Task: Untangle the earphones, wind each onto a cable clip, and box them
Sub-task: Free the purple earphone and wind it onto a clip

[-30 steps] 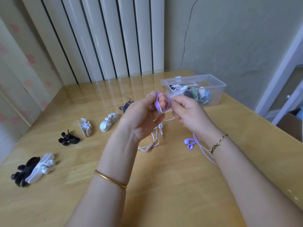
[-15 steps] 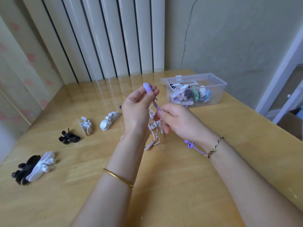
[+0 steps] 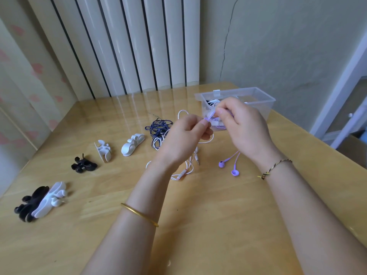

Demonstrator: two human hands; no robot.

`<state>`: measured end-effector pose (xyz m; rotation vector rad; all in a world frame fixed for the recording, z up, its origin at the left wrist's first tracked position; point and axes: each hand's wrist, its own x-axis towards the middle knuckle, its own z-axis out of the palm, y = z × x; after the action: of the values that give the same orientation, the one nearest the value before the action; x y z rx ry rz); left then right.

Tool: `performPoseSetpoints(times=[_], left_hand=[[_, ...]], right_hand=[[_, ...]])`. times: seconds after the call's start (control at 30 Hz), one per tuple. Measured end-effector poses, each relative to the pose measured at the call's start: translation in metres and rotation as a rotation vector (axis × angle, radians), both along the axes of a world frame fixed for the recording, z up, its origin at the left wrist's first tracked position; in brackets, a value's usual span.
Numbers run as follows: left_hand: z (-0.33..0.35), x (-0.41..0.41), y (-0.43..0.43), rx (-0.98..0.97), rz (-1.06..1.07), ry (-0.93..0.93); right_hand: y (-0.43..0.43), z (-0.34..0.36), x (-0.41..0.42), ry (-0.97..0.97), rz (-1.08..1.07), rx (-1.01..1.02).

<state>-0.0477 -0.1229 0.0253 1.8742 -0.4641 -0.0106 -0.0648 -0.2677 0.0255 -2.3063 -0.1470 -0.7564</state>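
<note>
My left hand (image 3: 184, 137) and my right hand (image 3: 244, 128) meet above the table's middle, both pinching the purple earphone cable (image 3: 211, 116). Whether a clip sits inside the left fingers is hidden. The two purple earbuds (image 3: 228, 167) hang from under my right wrist down to the tabletop. A white earphone (image 3: 186, 169) lies tangled under my left hand, and a dark blue earphone (image 3: 158, 128) is bunched just beyond it. The clear plastic box (image 3: 264, 102) with wound earphones inside stands behind my right hand.
Loose cable clips lie in a row to the left on the wooden table (image 3: 198, 225): a white clip (image 3: 132, 144), another white clip (image 3: 104, 148), a black clip (image 3: 83, 164), and a black and white pair (image 3: 41, 201) near the left edge. A wall and a radiator are behind.
My left hand dropped from its raised pose and my right hand rose and shifted right toward the box, drawing the purple cable between them. The earbuds now dangle lower right.
</note>
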Motion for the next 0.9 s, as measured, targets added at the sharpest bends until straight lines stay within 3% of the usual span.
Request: performPoseSetpoints(times=[0.17, 0.33, 0.43, 0.57, 0.7, 0.77, 0.9], left_hand=[[0.005, -0.002, -0.001, -0.216, -0.060, 0.138], [0.011, 0.000, 0.004, -0.600, -0.078, 0.438], [0.011, 0.001, 0.005, -0.731, -0.034, 0.468], [0.005, 0.003, 0.004, -0.560, 0.125, 0.200], [0.000, 0.003, 0.007, -0.089, 0.180, -0.067], [-0.002, 0.003, 0.007, 0.032, 0.069, -0.031], [0.000, 0.000, 0.002, -0.059, -0.101, 0.069]], right_hand=[[-0.002, -0.013, 0.011, 0.032, 0.057, 0.098], [0.005, -0.018, 0.014, 0.212, 0.174, 0.106], [0.012, -0.014, 0.007, 0.337, 0.275, 0.040], [0.013, -0.003, -0.006, 0.374, 0.393, 0.034], [0.006, 0.010, -0.009, 0.233, 0.364, 0.176], [0.002, 0.010, -0.005, 0.130, 0.297, 0.218], [-0.003, -0.001, 0.006, -0.003, 0.087, 0.193]])
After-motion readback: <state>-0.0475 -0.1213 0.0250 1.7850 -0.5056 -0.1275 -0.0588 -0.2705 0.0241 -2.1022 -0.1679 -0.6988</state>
